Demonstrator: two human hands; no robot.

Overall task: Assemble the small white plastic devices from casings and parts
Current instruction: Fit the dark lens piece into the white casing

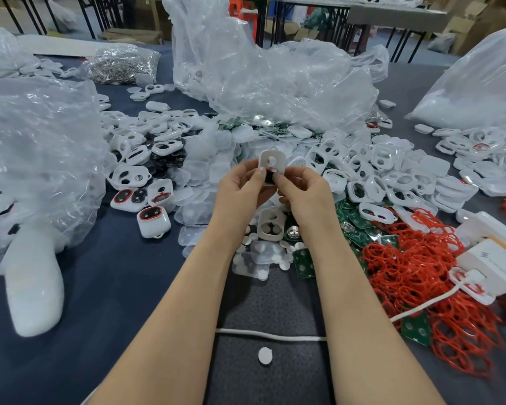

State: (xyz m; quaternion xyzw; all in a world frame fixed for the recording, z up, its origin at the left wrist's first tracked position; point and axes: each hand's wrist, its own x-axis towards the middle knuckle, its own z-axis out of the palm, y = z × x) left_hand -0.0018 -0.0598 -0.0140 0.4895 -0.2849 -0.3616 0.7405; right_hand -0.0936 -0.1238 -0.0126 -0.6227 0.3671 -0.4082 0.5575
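Above the table's middle, held casing [270, 164]: one, white, upright, raised over the heaps, its round hole facing the camera.
Left hand [240, 188]: fingers curled behind the casing's lower left, thumb laid on its front edge; gripping it.
Right hand [304, 191]: fingers curled behind the lower right, thumb tip touching the left thumb; also gripping it.
Dark part [268, 178]: one, at the casing's lower end, mostly hidden by both thumbs; kind cannot be told.
Open casing on table [270, 228]: one, directly below the hands, between the wrists, with two round white discs lying inside.
Finished devices with red rings [154, 221]: three counted in the open, left of the left forearm, well apart from the hands.
Loose white disc [265, 355]: one, between the forearms, just below the white cord [270, 336].
White casing frames [392, 173]: heaped, too many to count, right of the hands.
Green circuit boards [360, 220]: scattered pile beside the right wrist, uncounted.
Red rings [406, 258]: tangled pile, right of the right forearm.
Clear plastic bags [275, 80]: three large, at left, centre and right.
Bag of metal parts [120, 64]: one, far left.
Table [114, 287]: dark cloth surface.
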